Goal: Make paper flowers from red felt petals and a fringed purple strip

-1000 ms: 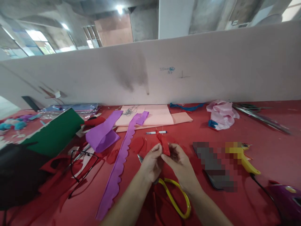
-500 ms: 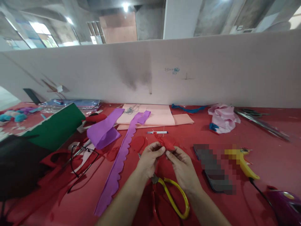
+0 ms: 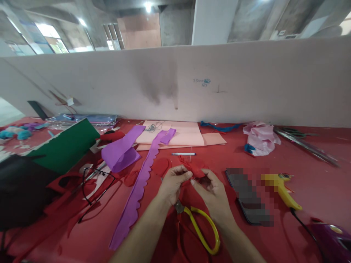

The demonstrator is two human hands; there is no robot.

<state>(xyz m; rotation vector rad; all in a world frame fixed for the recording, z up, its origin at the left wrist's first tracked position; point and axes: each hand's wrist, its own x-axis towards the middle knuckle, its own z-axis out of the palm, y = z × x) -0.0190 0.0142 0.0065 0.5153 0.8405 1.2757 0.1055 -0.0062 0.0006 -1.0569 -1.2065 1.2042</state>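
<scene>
My left hand [image 3: 172, 184] pinches a small piece of red fabric [image 3: 196, 169] between thumb and fingers, in the middle of the table. My right hand [image 3: 214, 190] is closed around the fabric's right side, fingers curled behind it and thumb in front. Whether a needle or thread is in those fingers is too small to make out. Below both hands lies a pair of scissors [image 3: 204, 230] with one yellow and one red handle. Just beyond the fabric rests a white pen [image 3: 183, 154]. A cut red oval [image 3: 161, 167] lies left of my left hand.
Left are a scalloped purple strip [image 3: 138, 195], eyeglasses [image 3: 98, 188], a green board [image 3: 65, 146] and a dark bag [image 3: 22, 193]. Right are a phone [image 3: 248, 197], a yellow glue gun [image 3: 287, 193] and pink crumpled cloth [image 3: 260, 138]. A white partition [image 3: 109, 84] bounds the back.
My right thumb has shifted slightly left and down, and its gap from the fingers has widened. My left hand keeps its pinch on the red fabric.
</scene>
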